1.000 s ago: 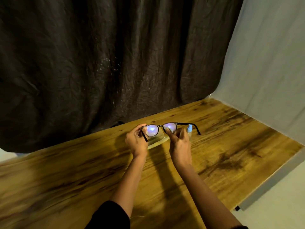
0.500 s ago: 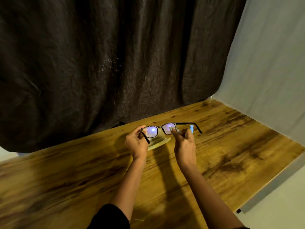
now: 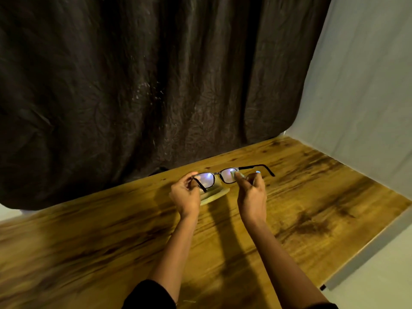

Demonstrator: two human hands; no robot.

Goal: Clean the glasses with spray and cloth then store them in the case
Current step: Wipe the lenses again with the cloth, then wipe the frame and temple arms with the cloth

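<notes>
Left fingers (image 3: 189, 176) pinching the glasses (image 3: 219, 173) at one corner, right fingers (image 3: 240, 179) pinching the cloth (image 3: 233, 173) onto a lens.

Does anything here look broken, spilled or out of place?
Nothing stands out. The glasses look intact, arms unfolded; the left hand holds one corner, the right hand presses a cloth on a lens.

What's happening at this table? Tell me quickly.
A person is cleaning a pair of black-framed glasses above the brown wooden table. Their left hand grips the frame at one end, while the right hand pinches a small pale cloth against the other lens. A pale flat object, possibly the case, lies on the table beneath the glasses. The glasses are not yet stored.
</notes>
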